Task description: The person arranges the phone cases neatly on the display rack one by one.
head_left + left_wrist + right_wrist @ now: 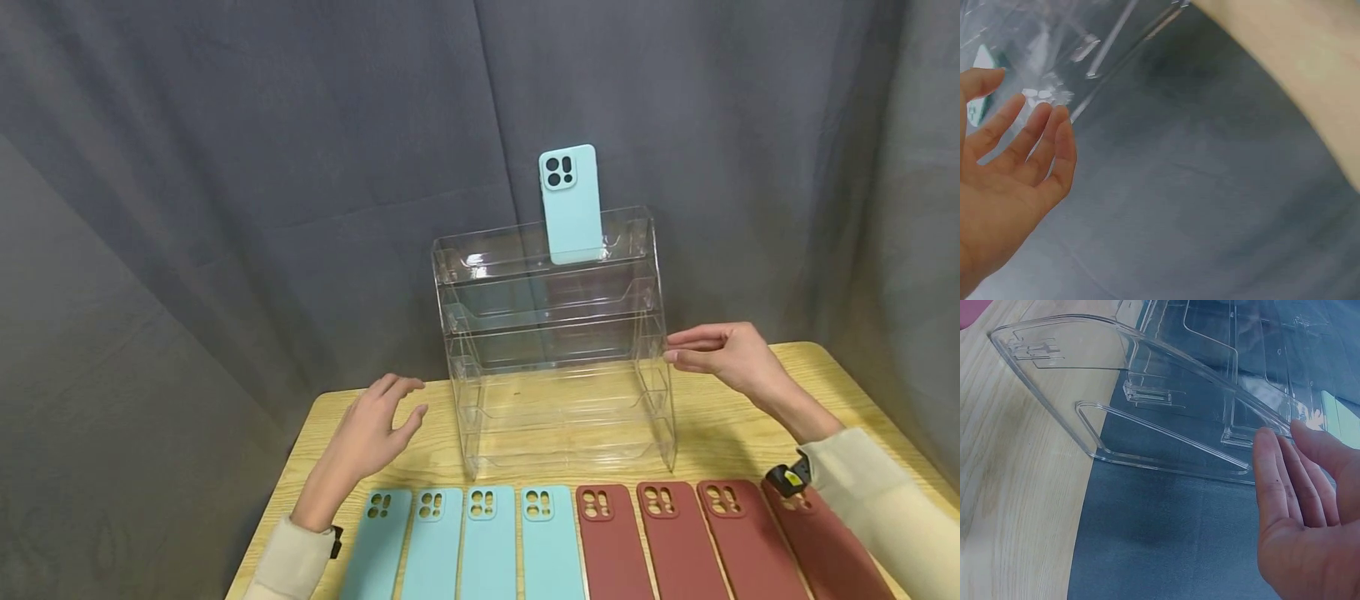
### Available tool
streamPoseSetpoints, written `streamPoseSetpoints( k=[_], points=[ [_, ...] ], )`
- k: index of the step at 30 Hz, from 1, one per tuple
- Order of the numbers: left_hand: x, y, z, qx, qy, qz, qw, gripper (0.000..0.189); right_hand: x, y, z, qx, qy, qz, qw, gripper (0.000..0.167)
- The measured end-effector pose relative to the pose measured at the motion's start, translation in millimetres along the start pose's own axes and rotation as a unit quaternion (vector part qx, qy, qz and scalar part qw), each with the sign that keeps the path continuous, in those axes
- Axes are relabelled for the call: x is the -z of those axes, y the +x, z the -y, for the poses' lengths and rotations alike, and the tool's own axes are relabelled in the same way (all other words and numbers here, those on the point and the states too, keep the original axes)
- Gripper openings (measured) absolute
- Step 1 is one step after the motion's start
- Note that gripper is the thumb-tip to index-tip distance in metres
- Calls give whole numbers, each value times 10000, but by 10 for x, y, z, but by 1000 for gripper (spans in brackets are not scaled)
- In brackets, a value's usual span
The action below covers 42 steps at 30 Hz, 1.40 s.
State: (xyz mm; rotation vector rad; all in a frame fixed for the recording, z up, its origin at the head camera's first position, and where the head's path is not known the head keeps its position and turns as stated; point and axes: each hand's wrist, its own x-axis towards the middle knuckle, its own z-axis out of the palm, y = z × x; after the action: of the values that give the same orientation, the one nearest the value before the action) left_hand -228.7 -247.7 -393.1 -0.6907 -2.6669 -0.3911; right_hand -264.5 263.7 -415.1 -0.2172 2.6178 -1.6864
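Transparent tiered rack (555, 322) bears a light-blue phone case (573, 218). Left hand (372, 427): fingers apart, beside rack. Right hand (733, 360): fingers extended, at rack's edge.

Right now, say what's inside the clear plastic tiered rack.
A light-blue rectangular phone case stands in the top tier of the rack, its lower end visible through transparent plastic. No other case stands in it. The case hides whatever lies behind it.

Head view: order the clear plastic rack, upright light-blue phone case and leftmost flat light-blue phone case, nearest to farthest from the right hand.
1. Rack, beside the right hand.
2. Upright case, top tier.
3. Leftmost case, front left.
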Motion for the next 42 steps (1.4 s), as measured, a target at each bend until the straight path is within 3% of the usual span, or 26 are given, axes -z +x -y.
streamPoseSetpoints(
  k=[5, 9, 15, 19, 24, 29, 38, 42],
  points=[
    [-171, -373, 167, 581, -198, 289, 9977, 30, -10, 1, -13, 0, 150, 61, 9999, 54],
    [-336, -615, 272, 1140, -428, 697, 9901, 30, -14, -14, -31, 5, 343, 64, 9994, 56],
    [-527, -863, 370, 1685, -758, 1340, 9736, 37, -1, -25, -36, 53, 745, 89, 9972, 60],
    [-586, -984, 402, 1956, -924, 1599, 9631, 40, -1, -16, -5, 51, 900, 93, 9959, 62],
    [-631, -1105, 421, 2123, -827, 1725, 9583, 42, 2, 1, 3, 38, 260, -100, 9996, 60],
    [-678, -1181, 464, 2162, -648, 1756, 9582, 44, 13, 33, -5, -11, -327, -220, 9992, 61],
    [-659, -1280, 444, 2044, -508, 1804, 9608, 49, 5, 36, 25, -85, -507, -273, 9983, 61],
    [-657, -1307, 447, 2147, -522, 2044, 9536, 59, -15, 35, 16, -93, -502, -213, 9985, 59]
  ],
)
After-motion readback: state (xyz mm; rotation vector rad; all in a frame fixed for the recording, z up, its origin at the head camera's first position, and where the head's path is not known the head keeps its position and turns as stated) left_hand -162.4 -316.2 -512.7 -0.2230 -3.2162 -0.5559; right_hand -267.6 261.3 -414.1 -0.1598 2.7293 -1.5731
